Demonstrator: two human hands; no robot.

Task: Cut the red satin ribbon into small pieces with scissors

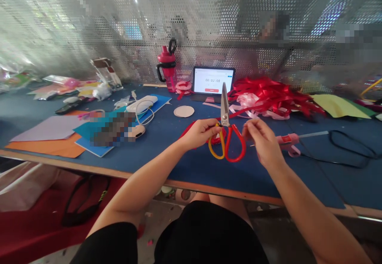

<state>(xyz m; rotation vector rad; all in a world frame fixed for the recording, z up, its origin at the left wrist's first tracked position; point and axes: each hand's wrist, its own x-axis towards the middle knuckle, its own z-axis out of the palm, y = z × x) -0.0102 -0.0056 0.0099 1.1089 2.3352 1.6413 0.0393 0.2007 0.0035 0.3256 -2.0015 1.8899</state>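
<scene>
Blue table (191, 166) — left hand (199, 133) is clamping its fingers on red-and-yellow scissors (225, 136), held upright above the table; right hand (263, 141) is hovering just beside them, fingertips (247, 126) pressing together — red ribbon (238, 113) is crossing the blades.

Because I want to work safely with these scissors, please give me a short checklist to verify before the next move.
Blades of the scissors closed: ok.
Left hand holding the scissors: ok.
Red satin ribbon clear of the blades: cannot tell.
Right hand pinching something secure between its fingertips: cannot tell.
Hot glue gun in neither hand: ok.
</scene>
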